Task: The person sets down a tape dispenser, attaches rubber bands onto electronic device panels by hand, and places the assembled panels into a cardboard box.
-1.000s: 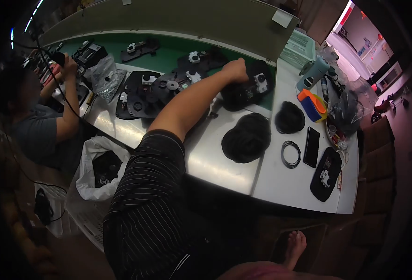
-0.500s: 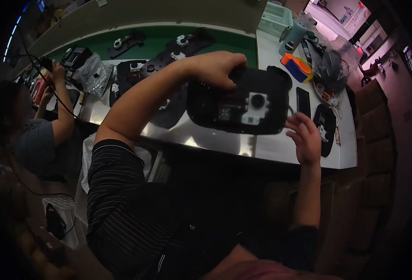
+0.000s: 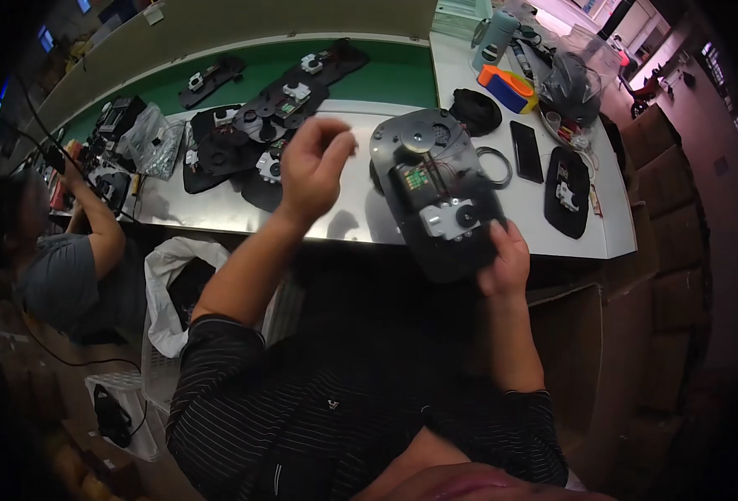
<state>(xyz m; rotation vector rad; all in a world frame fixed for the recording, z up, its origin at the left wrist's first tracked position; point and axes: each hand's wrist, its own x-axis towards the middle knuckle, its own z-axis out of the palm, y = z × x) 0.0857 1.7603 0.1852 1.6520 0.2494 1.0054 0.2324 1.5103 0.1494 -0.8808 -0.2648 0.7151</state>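
My right hand (image 3: 507, 260) grips the lower right edge of a black, rounded plastic panel (image 3: 461, 265), tilted above the front of the bench. On its face sit a grey disc (image 3: 419, 138), a small green circuit board (image 3: 417, 178), thin wires and a white module (image 3: 451, 220) with a black round part. Left of the panel and apart from it, my left hand (image 3: 314, 171) hangs with curled fingers; nothing shows between thumb and forefinger. Nearest to it on the bench are several similar black panels (image 3: 256, 125) with white modules.
A black phone (image 3: 526, 151), a ring of cable (image 3: 496, 167), a black pouch-like item (image 3: 475, 112) and another black panel (image 3: 567, 194) lie on the right. Behind stand a bottle (image 3: 496, 37) and an orange-and-blue roll (image 3: 508, 88). A co-worker (image 3: 68, 271) sits at left.
My left hand has let go of the panel and moved left. My right hand has taken hold of it; the panel has turned more upright and come lower.
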